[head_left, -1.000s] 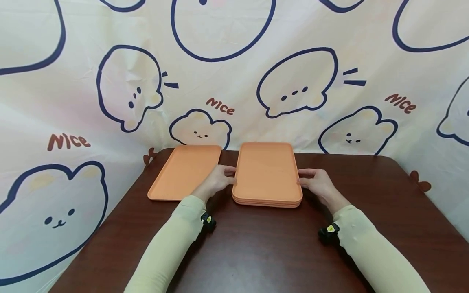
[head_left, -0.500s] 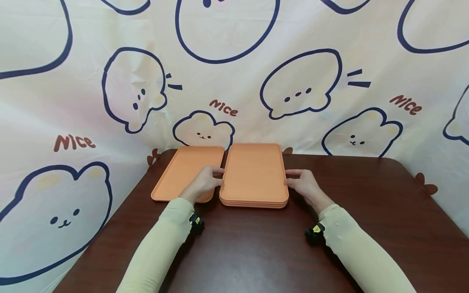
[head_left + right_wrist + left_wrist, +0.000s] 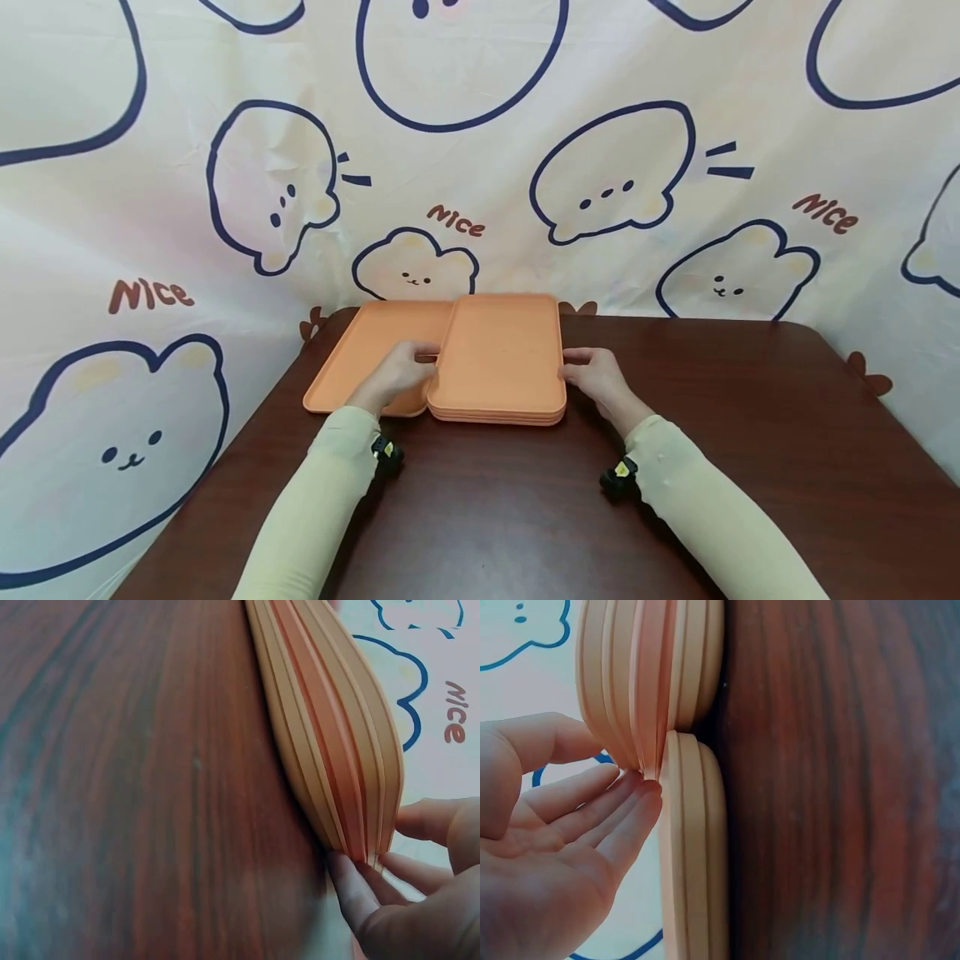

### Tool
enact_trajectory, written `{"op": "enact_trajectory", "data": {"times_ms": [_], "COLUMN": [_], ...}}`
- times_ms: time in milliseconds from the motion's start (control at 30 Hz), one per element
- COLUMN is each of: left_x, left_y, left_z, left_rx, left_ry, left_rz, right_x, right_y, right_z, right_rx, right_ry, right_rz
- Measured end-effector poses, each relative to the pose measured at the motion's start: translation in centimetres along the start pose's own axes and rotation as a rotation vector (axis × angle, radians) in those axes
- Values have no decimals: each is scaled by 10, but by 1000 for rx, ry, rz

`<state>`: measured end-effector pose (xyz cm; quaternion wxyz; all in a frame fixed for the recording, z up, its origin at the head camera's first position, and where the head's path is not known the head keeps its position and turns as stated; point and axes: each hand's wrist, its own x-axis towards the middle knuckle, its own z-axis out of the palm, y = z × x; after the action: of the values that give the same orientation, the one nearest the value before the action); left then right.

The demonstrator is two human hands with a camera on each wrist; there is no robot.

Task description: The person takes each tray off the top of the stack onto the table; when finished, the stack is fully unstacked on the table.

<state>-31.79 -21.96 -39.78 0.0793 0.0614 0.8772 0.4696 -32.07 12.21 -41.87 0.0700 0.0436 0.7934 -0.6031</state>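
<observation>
A stack of several orange rectangular trays (image 3: 498, 354) lies on the table between the two hands. My left hand (image 3: 401, 371) touches its left side, its fingers fairly straight. In the left wrist view, fingertips of the left hand (image 3: 577, 802) meet the stacked rims (image 3: 637, 675), with the thumb near the top rim. On the stack's opposite side, my right hand (image 3: 600, 379) presses with its fingertips. The right wrist view shows the right hand (image 3: 409, 892) at the layered rims (image 3: 337, 735). Another orange tray (image 3: 356, 367) lies directly left, partly behind my left hand and beside the stack.
The dark brown wooden table (image 3: 480, 508) extends in front of the trays and to their right. A pale cloth backdrop (image 3: 510, 158) with bear drawings hangs behind the table and along its sides.
Both hands have moved left together, and the tray stack has slid left between them. The gap to the left tray has closed; that tray has stayed about where it was.
</observation>
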Motion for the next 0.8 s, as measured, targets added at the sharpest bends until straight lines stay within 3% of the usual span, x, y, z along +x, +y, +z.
{"op": "enact_trajectory", "data": {"times_ms": [233, 400, 600, 800], "left_x": [1, 2, 2, 5], "left_y": [-6, -8, -9, -6], "left_z": [2, 2, -1, 0], "left_rx": [-33, -56, -31, -16], "left_ry": [-8, -33, -35, -41], "left_rz": [-31, -17, -15, -30], "right_x": [-1, -1, -2, -5], "right_y": [-2, -6, -10, -10], "right_z": [7, 5, -5, -17], "right_rx": [-19, 1, -14, 36], "right_ry": [70, 105, 126, 97], "right_rz": [14, 33, 24, 44]}}
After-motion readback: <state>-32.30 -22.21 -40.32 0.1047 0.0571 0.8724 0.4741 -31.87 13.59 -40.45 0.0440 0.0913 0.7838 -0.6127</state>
